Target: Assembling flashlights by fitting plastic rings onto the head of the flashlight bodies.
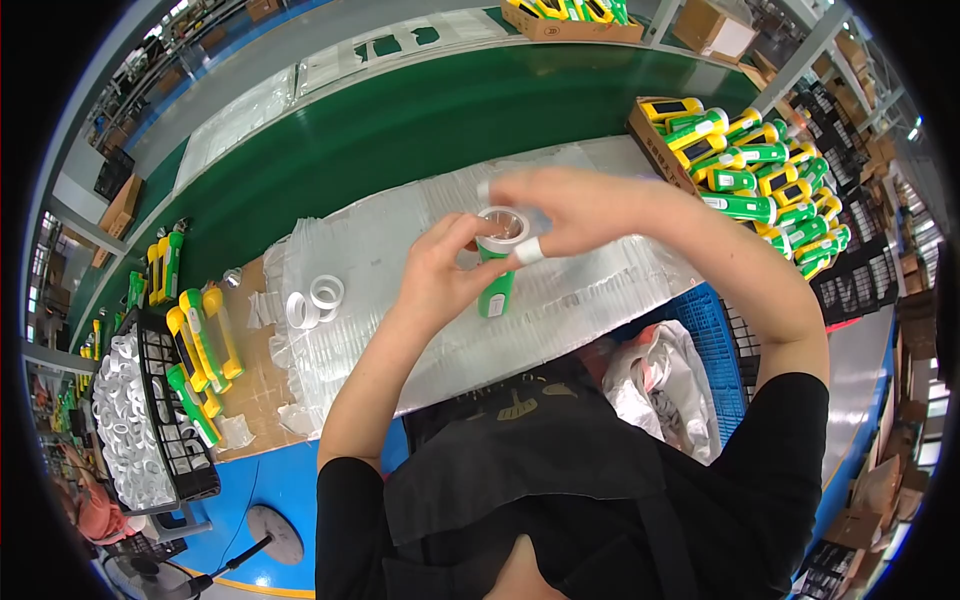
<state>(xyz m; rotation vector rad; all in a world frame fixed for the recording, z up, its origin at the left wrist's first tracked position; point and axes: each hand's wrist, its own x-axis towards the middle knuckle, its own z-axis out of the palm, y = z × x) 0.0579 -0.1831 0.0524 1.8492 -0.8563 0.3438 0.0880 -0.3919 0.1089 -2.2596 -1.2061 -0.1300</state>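
Note:
A green flashlight (pixel 496 290) stands upright on the wrapped worktop in front of me, its wide head uppermost. Around that head sits a white ring (pixel 520 240), with a shiny reflector inside. My left hand (pixel 440 270) grips the flashlight's head from the left, fingers at the rim and thumb across its front. Over the right side of the head arches my right hand (pixel 575 212), smeared by motion. White covers show on its thumb and one fingertip. The thumb is close to the ring; whether it touches or grips I cannot tell.
Loose white rings (pixel 325 292) lie on the plastic-wrapped worktop (pixel 400 345). Yellow-green flashlights (pixel 200 340) lie at left beside a black basket (pixel 165 400) of white rings. A carton (pixel 655 150) of flashlights stands at right. Behind runs a green belt (pixel 400 130); a blue crate (pixel 710 350) sits below right.

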